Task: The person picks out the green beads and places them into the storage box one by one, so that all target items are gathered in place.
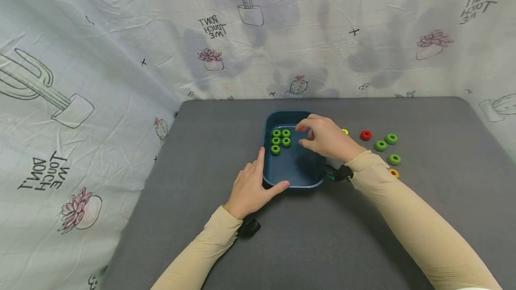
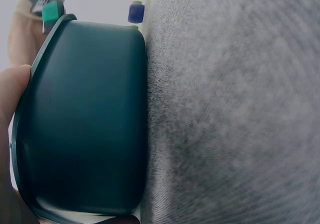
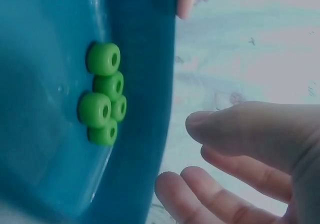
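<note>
A dark blue tray (image 1: pixel 298 178) holds several green rings (image 1: pixel 276 141), grouped in two columns at its left side. My left hand (image 1: pixel 251 187) spans the near left corner, straight fingers along the left wall and thumb on the front rim. In the left wrist view, the thumb (image 2: pixel 15 86) lies at the tray's rim. Over the tray's right half hovers my right hand (image 1: pixel 328 138), fingers loosely bent. Its thumb and fingertips (image 3: pixel 197 124) are apart with nothing between them, right of the green rings in the head view.
On the grey table (image 1: pixel 217 147), right of the tray, lie a red ring (image 1: pixel 365 135), several loose green rings (image 1: pixel 394 159) and an orange ring (image 1: pixel 394 173). A yellow ring (image 1: pixel 345 131) is partly hidden behind my right hand. A printed curtain (image 1: pixel 298 35) hangs behind the table.
</note>
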Available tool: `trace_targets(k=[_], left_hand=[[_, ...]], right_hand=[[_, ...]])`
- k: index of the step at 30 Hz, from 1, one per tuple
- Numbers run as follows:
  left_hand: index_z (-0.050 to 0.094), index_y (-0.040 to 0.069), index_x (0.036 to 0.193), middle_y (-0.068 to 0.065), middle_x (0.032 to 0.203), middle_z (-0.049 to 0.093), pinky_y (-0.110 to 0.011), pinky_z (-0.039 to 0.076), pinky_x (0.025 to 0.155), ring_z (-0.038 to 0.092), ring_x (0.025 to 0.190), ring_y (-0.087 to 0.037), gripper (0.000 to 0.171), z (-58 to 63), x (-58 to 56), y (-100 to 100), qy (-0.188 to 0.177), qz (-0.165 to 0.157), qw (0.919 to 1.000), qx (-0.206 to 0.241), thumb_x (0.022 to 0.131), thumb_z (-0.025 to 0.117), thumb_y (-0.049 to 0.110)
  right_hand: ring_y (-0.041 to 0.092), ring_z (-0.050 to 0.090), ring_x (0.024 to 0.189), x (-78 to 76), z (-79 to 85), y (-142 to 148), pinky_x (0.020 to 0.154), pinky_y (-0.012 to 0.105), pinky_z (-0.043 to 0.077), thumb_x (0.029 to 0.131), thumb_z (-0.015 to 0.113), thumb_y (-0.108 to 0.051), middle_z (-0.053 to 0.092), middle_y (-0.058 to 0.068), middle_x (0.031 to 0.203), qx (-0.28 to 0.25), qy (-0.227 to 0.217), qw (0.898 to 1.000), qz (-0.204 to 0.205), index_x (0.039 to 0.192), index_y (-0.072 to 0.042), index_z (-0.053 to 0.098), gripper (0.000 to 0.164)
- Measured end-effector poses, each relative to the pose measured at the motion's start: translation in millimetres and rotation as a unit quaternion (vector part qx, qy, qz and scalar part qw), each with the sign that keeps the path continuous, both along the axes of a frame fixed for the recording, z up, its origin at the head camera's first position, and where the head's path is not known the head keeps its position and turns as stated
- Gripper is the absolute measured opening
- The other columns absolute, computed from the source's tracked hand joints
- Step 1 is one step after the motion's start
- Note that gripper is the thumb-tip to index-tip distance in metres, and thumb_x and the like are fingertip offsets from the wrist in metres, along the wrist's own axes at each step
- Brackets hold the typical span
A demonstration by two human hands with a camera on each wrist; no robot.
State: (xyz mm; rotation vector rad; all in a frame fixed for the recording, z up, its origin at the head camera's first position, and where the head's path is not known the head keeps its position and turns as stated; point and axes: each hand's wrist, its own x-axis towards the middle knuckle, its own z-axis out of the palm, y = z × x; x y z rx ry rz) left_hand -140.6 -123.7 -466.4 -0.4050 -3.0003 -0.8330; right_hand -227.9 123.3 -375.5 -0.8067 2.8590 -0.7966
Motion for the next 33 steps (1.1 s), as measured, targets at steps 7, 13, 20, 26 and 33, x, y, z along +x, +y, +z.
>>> trace_targets(k=[7,13,20,26,33], left_hand=[[0.006,0.016,0.169,-0.013,0.158,0.050,-0.054,0.045,0.108,0.057,0.127,-0.032,0.118,0.1,0.9,0,-0.004,-0.001,1.0000,0.003,0.087,0.057,0.083],[0.007,0.015,0.169,-0.013,0.159,0.050,-0.054,0.045,0.108,0.056,0.128,-0.032,0.119,0.6,1.5,0,-0.004,-0.002,0.9999,0.012,0.086,0.058,0.083],[0.010,0.013,0.169,-0.013,0.157,0.052,-0.053,0.046,0.106,0.058,0.126,-0.031,0.118,-0.6,2.0,-1,0.008,0.001,0.9999,0.010,0.086,0.059,0.082],[0.009,0.014,0.169,-0.014,0.156,0.053,-0.054,0.046,0.104,0.058,0.125,-0.032,0.117,0.3,2.6,-1,0.007,-0.005,0.9999,0.012,0.087,0.057,0.082],[0.008,0.015,0.169,-0.014,0.156,0.052,-0.054,0.045,0.105,0.057,0.126,-0.032,0.117,1.2,3.8,-1,0.001,-0.001,1.0000,0.007,0.087,0.057,0.083]], right_hand=[[0.022,0.062,0.091,16.6,1.6,27,0.076,0.040,0.053,0.094,0.078,-0.013,0.066,0.008,0.115,-0.016,0.009,0.999,-0.027,0.125,-0.007,0.072,0.033],[0.024,0.065,0.096,30.0,-2.1,50,0.080,0.043,0.054,0.094,0.077,-0.014,0.068,0.010,0.120,-0.027,0.011,0.999,-0.043,0.125,-0.006,0.071,0.033],[0.024,0.069,0.098,37.7,-5.3,76,0.081,0.045,0.053,0.095,0.076,-0.014,0.068,0.008,0.120,-0.042,0.018,0.996,-0.078,0.126,-0.009,0.071,0.032],[0.028,0.069,0.097,44.2,-7.7,99,0.080,0.047,0.050,0.095,0.077,-0.014,0.067,0.011,0.115,-0.028,0.038,0.994,-0.101,0.125,-0.007,0.071,0.031],[0.030,0.068,0.095,51.7,-13.2,127,0.074,0.045,0.049,0.097,0.075,-0.017,0.067,0.013,0.114,-0.009,0.044,0.990,-0.137,0.122,-0.007,0.072,0.028]])
